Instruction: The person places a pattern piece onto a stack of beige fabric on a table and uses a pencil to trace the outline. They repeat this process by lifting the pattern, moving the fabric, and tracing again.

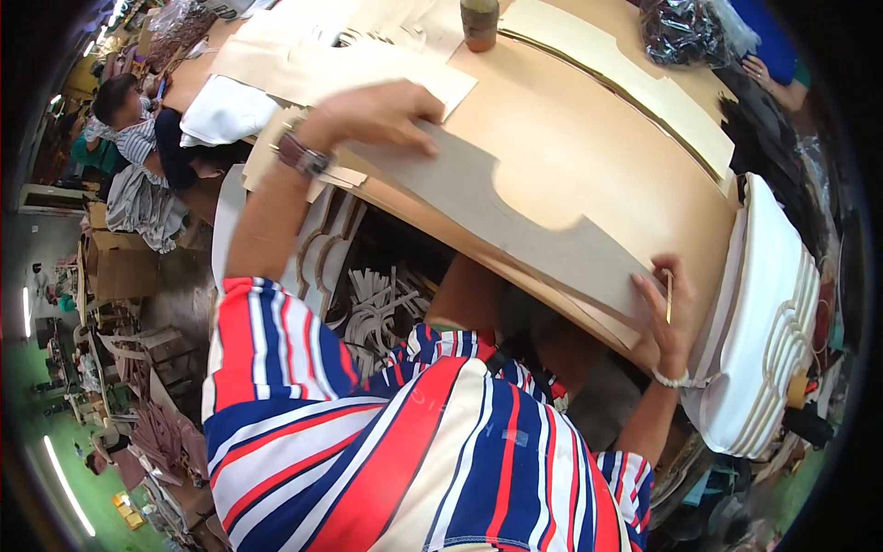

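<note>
A long grey flat piece [543,239] with notched cut-outs lies along the near edge of the tan table [589,120]. My left hand [391,120] grips its upper left end with bent fingers; a watch is on that wrist. My right hand [669,308] is at the other end, touching the grey piece with its fingers and holding a thin pale stick [669,290]. Cream flat pieces [349,74] lie behind my left hand, and a long cream strip [625,74] lies across the far part of the table.
A brownish cup [478,26] and a dark plastic-wrapped bundle [681,28] sit at the back. White stacked pieces [754,331] stand at the right. Loose strips [377,304] are under the table. Co-workers are at the left [138,138] and far right [773,55].
</note>
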Demonstrator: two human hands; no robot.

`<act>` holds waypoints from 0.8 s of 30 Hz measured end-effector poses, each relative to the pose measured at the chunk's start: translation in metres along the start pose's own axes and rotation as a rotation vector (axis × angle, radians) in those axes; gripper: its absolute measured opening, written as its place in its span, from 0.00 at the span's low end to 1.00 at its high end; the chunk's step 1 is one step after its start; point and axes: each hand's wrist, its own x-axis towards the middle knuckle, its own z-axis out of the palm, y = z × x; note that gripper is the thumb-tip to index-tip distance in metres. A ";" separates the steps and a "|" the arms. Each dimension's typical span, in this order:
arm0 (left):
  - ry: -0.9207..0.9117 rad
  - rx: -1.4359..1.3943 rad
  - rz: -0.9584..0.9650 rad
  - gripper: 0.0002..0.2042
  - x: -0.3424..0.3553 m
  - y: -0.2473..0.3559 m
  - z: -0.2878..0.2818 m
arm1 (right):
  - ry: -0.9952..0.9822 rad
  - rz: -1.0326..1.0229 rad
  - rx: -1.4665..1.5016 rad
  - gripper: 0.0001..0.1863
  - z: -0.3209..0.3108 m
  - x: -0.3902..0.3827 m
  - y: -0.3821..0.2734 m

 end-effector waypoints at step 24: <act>0.631 0.478 0.147 0.24 0.185 -0.015 0.039 | 0.492 -0.036 0.256 0.14 0.092 0.125 -0.001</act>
